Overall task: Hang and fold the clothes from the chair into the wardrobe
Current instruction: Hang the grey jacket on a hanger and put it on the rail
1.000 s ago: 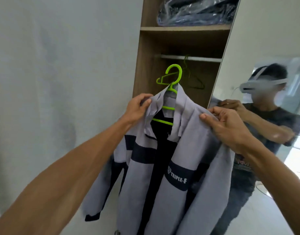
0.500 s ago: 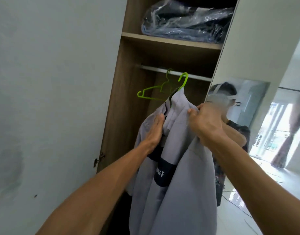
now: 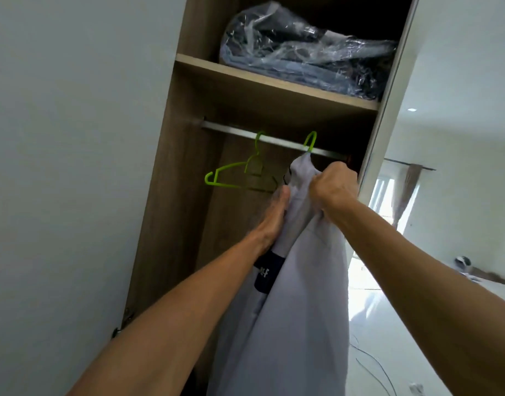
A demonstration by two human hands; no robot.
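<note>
A grey jacket (image 3: 299, 281) with dark blue bands hangs on a lime-green hanger whose hook (image 3: 310, 140) is at the metal rail (image 3: 234, 131) of the wardrobe (image 3: 171, 195); whether the hook rests on the rail I cannot tell. My right hand (image 3: 332, 190) grips the jacket's shoulder fabric just under the hook. My left hand (image 3: 274, 215) lies flat with straight fingers against the jacket's left side. The hanger's body is hidden inside the jacket.
An empty green hanger (image 3: 239, 174) hangs on the rail to the left. The shelf (image 3: 274, 81) above holds clothes wrapped in clear plastic (image 3: 302, 50). A white door edge (image 3: 385, 110) stands close on the right, a white wall on the left.
Both hands raised the jacket up and into the wardrobe, bringing its hanger hook up to the rail. The view tilted upward. My right hand tightened on the shoulder fabric.
</note>
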